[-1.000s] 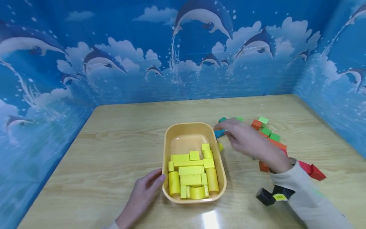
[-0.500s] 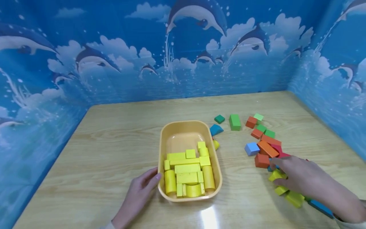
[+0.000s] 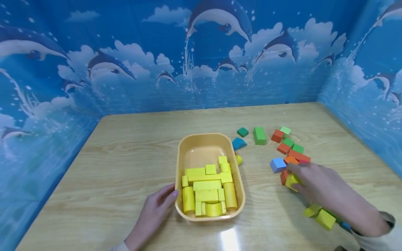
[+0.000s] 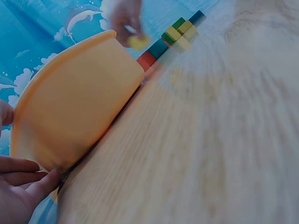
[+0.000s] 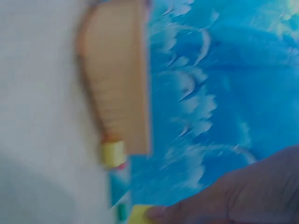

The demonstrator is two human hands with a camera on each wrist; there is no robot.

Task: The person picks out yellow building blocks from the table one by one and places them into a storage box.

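Observation:
My left hand [image 3: 154, 214] holds a light-orange plastic tray [image 3: 179, 164] by its left side. In the left wrist view, fingertips [image 4: 46, 179] rest low against the tray's outer wall and the thumb is up at its rim. Yellow wooden blocks [image 3: 206, 196] of several shapes fill the near part of the tray. To the right, my right hand [image 3: 326, 195] pinches a yellow block [image 3: 292, 182] over the loose pile. That same block [image 5: 140, 214] shows at the thumb in the blurred right wrist view. More yellow blocks [image 3: 325, 219] lie under the wrist, partly hidden.
Red and orange blocks [image 3: 284, 148], green blocks [image 3: 259, 136] and a blue cube [image 3: 277, 165] are scattered right of the tray. Close by its right wall lie a yellow rounded block [image 3: 239, 160] and a blue triangular block [image 3: 239, 143]. A dolphin-print curtain [image 3: 141, 90] surrounds the wooden table.
My right hand has moved from beside the tray to the pile on the right, taken hold of a yellow block, and shifted slightly back leftward with it. The left hand stays at the tray.

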